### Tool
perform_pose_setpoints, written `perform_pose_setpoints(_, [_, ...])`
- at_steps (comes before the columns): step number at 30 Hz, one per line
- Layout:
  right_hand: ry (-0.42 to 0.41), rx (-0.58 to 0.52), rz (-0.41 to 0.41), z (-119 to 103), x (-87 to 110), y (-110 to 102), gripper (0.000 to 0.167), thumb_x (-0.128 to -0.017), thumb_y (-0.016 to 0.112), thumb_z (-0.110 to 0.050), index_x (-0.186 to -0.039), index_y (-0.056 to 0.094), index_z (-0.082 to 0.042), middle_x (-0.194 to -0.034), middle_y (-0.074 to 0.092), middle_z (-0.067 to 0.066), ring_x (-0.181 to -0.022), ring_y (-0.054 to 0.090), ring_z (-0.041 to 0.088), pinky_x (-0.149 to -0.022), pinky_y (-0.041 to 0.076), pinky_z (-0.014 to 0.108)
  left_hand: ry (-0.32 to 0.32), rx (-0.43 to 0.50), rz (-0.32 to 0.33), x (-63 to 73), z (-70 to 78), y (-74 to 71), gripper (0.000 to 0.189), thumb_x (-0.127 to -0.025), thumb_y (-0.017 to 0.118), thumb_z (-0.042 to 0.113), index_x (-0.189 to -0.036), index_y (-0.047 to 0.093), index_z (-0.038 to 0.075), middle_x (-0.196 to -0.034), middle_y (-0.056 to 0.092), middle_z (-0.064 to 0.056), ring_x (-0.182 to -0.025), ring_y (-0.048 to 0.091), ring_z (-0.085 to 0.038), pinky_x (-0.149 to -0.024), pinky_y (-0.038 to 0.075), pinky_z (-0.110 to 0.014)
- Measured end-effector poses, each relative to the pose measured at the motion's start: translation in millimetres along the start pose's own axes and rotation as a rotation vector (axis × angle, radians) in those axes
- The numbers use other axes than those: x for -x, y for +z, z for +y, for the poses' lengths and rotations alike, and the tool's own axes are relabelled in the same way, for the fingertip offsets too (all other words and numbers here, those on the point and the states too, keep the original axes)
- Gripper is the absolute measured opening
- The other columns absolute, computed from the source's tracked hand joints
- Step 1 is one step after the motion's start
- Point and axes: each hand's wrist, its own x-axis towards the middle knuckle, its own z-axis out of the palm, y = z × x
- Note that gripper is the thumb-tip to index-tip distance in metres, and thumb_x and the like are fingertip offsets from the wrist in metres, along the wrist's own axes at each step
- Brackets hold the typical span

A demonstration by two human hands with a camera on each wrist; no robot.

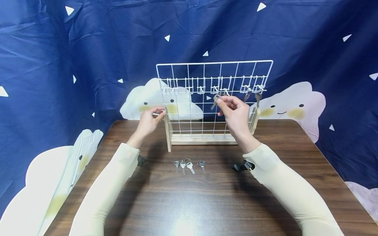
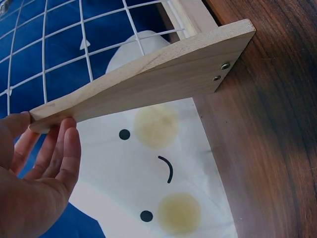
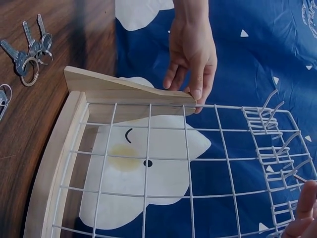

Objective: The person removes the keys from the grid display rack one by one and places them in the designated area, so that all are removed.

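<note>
A white wire grid rack [image 1: 203, 113] stands in a wooden base, with a row of white hooks [image 1: 201, 89] along its upper part. At the rack's left side my left hand [image 1: 151, 120] pinches the top end of the wooden side support [image 2: 143, 79] between thumb and fingers. My right hand [image 1: 236, 113] holds a key [image 1: 215, 102] between thumb and index finger, just below a hook near the middle. Other keys hang on hooks to the right, among them a key [image 1: 258, 98] at the far right end. In the right wrist view only the right hand's fingertips [image 3: 308, 201] show.
Several loose keys [image 1: 190, 166] with rings lie on the brown wooden table [image 1: 177, 200] in front of the rack. A blue curtain [image 1: 118, 39] with white clouds and triangles hangs behind. Black wrist devices [image 1: 242, 166] stick out from both sleeves.
</note>
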Motion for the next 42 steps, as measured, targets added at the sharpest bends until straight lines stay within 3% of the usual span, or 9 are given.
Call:
perform_pose_setpoints(5, [0.002,0.028,-0.023,-3.1,5.2,-0.7,0.018,-0.088,0.077,-0.016,-0.095,0.072,0.000,-0.073,0.072,-0.005,-0.049,0.060,0.010,-0.042,0.041,0.017,0.004,0.004,0.005,-0.1,-1.3,0.3,0.031,-0.097,0.067,0.021,-0.123,0.068,0.006,-0.113,0.074,-0.019,-0.099,0.074,-0.034,-0.087,0.062,-0.042])
perform_pose_setpoints(12, [0.077,0.070,-0.076,-2.5,13.2,-3.4,0.018,-0.088,0.077,-0.019,-0.096,0.072,-0.004,-0.077,0.073,-0.010,-0.051,0.060,0.008,-0.049,0.051,0.019,0.003,0.009,0.001,-1.2,-2.4,-0.1,0.031,-0.097,0.067,0.021,-0.123,0.068,0.005,-0.112,0.074,-0.018,-0.098,0.074,-0.033,-0.086,0.062,-0.041])
perform_pose_setpoints(20, [0.124,0.136,-0.109,7.1,20.2,-11.0,0.018,-0.089,0.076,-0.021,-0.097,0.072,-0.006,-0.071,0.072,-0.013,-0.051,0.063,0.009,-0.047,0.048,0.020,-0.004,0.016,-0.004,-2.0,-1.9,0.0,0.031,-0.097,0.067,0.022,-0.123,0.068,0.006,-0.112,0.074,-0.018,-0.099,0.074,-0.033,-0.086,0.062,-0.041])
perform_pose_setpoints(29, [0.107,0.194,-0.182,18.4,30.3,-19.2,0.023,-0.091,0.074,-0.019,-0.102,0.069,0.001,-0.072,0.073,-0.015,-0.053,0.064,0.007,-0.054,0.056,0.020,-0.003,0.013,0.002,-1.2,-1.1,0.5,0.031,-0.097,0.067,0.022,-0.123,0.068,0.006,-0.113,0.074,-0.018,-0.100,0.073,-0.033,-0.087,0.062,-0.041])
perform_pose_setpoints(36, [0.154,0.261,-0.226,27.7,36.8,-24.8,0.025,-0.092,0.073,-0.018,-0.104,0.069,0.003,-0.067,0.069,-0.024,-0.051,0.064,0.009,-0.050,0.046,0.015,-0.004,0.015,0.001,0.0,-0.3,0.5,0.031,-0.097,0.066,0.021,-0.123,0.068,0.006,-0.113,0.073,-0.019,-0.100,0.073,-0.034,-0.086,0.062,-0.041])
perform_pose_setpoints(39, [0.179,0.279,-0.244,34.8,38.8,-27.3,0.024,-0.092,0.071,-0.014,-0.106,0.069,0.005,-0.069,0.072,-0.016,-0.051,0.062,0.009,-0.047,0.043,0.015,0.000,0.012,0.000,-0.2,-0.5,0.2,0.031,-0.097,0.066,0.021,-0.123,0.067,0.005,-0.113,0.073,-0.019,-0.100,0.073,-0.034,-0.085,0.062,-0.041])
perform_pose_setpoints(42, [0.194,0.278,-0.258,41.0,41.4,-29.5,0.022,-0.093,0.070,-0.010,-0.106,0.069,0.007,-0.078,0.077,0.008,-0.050,0.062,0.010,-0.048,0.046,0.016,-0.001,0.014,-0.003,-0.4,-0.7,-0.2,0.031,-0.097,0.066,0.022,-0.123,0.068,0.006,-0.113,0.074,-0.019,-0.100,0.073,-0.034,-0.085,0.062,-0.041])
